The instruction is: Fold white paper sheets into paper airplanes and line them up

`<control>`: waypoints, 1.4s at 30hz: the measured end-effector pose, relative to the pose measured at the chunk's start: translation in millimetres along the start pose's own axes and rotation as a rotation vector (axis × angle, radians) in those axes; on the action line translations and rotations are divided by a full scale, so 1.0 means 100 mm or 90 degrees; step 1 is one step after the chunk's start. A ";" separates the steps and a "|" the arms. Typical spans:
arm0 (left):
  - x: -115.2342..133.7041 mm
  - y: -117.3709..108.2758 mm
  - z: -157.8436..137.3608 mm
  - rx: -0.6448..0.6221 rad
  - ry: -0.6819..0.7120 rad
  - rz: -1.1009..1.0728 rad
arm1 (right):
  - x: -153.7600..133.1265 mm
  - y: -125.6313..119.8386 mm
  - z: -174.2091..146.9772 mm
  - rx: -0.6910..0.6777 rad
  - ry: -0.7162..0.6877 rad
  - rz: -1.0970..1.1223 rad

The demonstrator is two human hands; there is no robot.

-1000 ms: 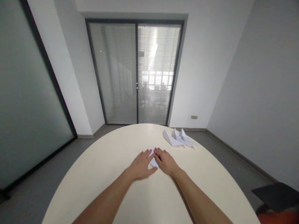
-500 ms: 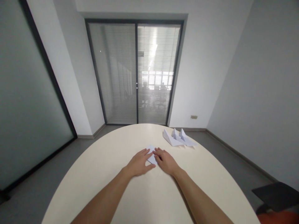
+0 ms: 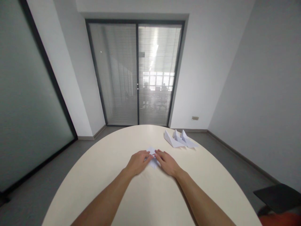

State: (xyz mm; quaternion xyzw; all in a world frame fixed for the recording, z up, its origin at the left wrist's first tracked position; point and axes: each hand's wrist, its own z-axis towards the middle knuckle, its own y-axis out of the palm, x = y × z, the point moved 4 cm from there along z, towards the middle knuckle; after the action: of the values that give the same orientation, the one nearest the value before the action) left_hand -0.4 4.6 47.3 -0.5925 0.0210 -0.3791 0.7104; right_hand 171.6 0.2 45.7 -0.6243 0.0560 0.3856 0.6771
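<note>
A small piece of folded white paper lies on the pale round table, partly covered by my fingers. My left hand is closed on its left side, with the thumb drawn in near the fingertips. From the right, my right hand closes on the same paper, thumb and fingers near its middle. The fingertips of both hands almost meet over it. How the paper is folded under them is hard to make out.
Several folded white paper boats stand close together at the table's far right. A dark chair part shows beyond the right edge. Behind the table is a glass door with blinds.
My left thumb has moved up from the paper's near edge toward the fingertips, and the left hand has closed. My right hand has barely shifted. The paper boats stay put.
</note>
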 end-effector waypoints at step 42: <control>-0.09 0.04 0.02 0.053 -0.008 -0.044 | 0.03 -0.06 -0.02 0.084 -0.014 0.071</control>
State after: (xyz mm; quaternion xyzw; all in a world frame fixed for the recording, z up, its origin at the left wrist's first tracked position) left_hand -3.6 11.2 40.6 -0.5651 -0.0199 -0.4001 0.7212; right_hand 178.3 -0.2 48.6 -0.5699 0.1086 0.4252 0.6947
